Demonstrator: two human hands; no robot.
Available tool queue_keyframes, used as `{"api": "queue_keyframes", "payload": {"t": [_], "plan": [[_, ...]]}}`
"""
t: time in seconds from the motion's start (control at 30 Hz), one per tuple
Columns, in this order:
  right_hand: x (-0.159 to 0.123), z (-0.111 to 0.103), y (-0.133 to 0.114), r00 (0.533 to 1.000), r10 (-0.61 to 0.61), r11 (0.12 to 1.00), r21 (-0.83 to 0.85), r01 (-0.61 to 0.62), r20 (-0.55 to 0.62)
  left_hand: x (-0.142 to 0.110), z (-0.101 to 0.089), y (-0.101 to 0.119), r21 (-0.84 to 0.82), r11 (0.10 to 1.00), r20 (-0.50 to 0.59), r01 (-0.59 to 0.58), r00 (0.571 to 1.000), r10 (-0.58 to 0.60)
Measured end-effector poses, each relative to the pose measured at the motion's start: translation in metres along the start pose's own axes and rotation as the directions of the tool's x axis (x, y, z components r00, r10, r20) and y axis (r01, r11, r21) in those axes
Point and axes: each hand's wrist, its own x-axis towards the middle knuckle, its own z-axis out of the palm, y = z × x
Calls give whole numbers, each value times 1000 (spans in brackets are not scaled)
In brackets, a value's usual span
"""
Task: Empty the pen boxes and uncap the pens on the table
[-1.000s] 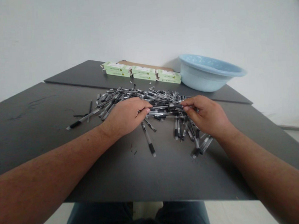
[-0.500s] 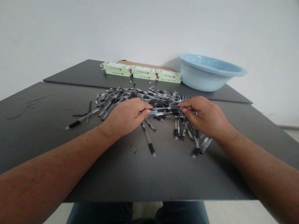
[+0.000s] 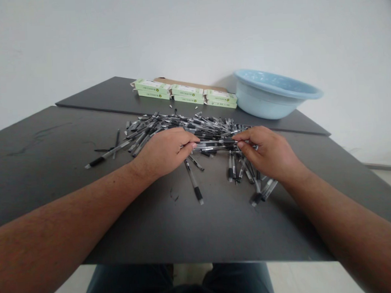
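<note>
A clear pen with a black grip (image 3: 216,142) lies level between my two hands, just over the front of a big heap of similar pens (image 3: 181,121). My left hand (image 3: 168,151) pinches its left end between thumb and forefinger. At the dark right end, the thumb and forefinger of my right hand (image 3: 268,152) are closed on it. Several pens (image 3: 233,166) spread below the right hand. One loose pen (image 3: 194,183) points toward me in front of the heap, and another pen (image 3: 102,159) sticks out to the left.
Green-and-white boxes (image 3: 186,94), stacked two high, line the back of the dark table (image 3: 154,234). Right of them stands a light blue basin (image 3: 268,100). A brown cardboard piece (image 3: 199,84) shows behind the boxes. A seam crosses the tabletop.
</note>
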Motion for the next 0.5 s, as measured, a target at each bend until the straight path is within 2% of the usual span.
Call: {"api": "queue_keyframes", "payload": {"t": [0.2,0.5], "plan": [[1,0,-2,1000,-5,1000,-4,5,21,0,-1,2,-15,1000,7,-25,1000,25],[-3,9,-15,981,-189,982,34,188,35,-2,3,12,-10,995,118,-103,988,104]]}}
